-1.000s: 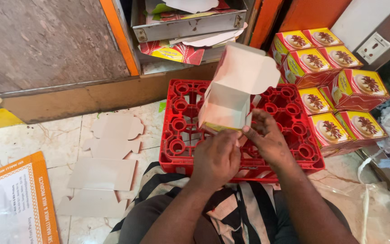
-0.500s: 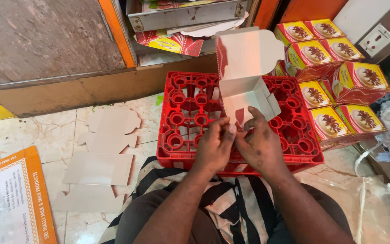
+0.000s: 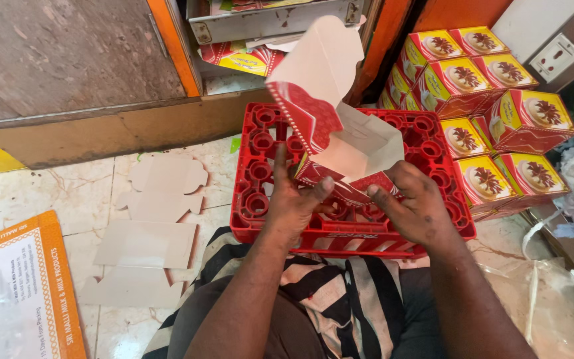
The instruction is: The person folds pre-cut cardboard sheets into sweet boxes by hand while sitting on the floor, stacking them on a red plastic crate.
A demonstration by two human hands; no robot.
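Red and white cardboard makes up the half-folded carton (image 3: 330,126) that both hands pinch at its lower edge. The left hand (image 3: 293,203) presses its thumb and fingers on the carton's near left side; the right hand (image 3: 416,206) nips the near right corner. Directly beneath the grip sits a red plastic crate (image 3: 260,193). Right of the grip stand finished yellow and red boxes (image 3: 499,119); left of it, flat cardboard blanks (image 3: 151,233) lie on the floor.

Red carton (image 3: 313,116) (pale inside), red crate (image 3: 260,179)
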